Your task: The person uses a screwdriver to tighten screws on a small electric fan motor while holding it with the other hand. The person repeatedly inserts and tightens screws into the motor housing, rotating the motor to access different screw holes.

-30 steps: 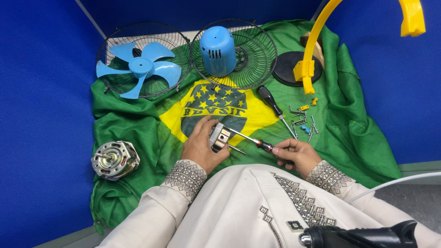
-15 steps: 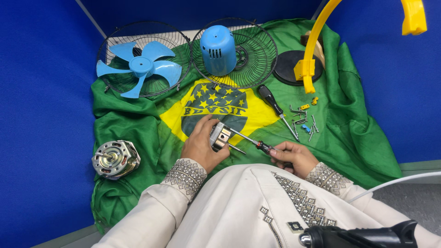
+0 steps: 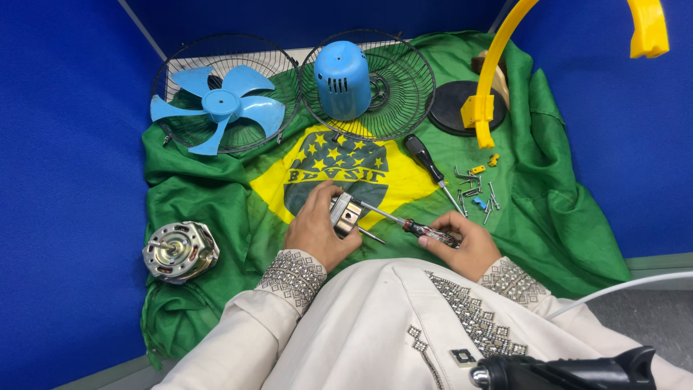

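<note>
My left hand [image 3: 316, 225] grips a small silver metal motor part [image 3: 346, 214] just above my lap. My right hand [image 3: 462, 243] holds a screwdriver [image 3: 404, 224] with a red and black handle; its shaft points left and its tip meets the metal part. Both hands hover over the green and yellow cloth [image 3: 238, 195].
A blue fan blade [image 3: 216, 108] lies on one wire grille, a blue motor cover [image 3: 341, 79] on a second grille [image 3: 404, 87]. A bare motor [image 3: 180, 250] sits at left. A black screwdriver [image 3: 426, 160], loose screws [image 3: 476, 193], a black base [image 3: 455, 108] and a yellow stand [image 3: 491, 79] lie right.
</note>
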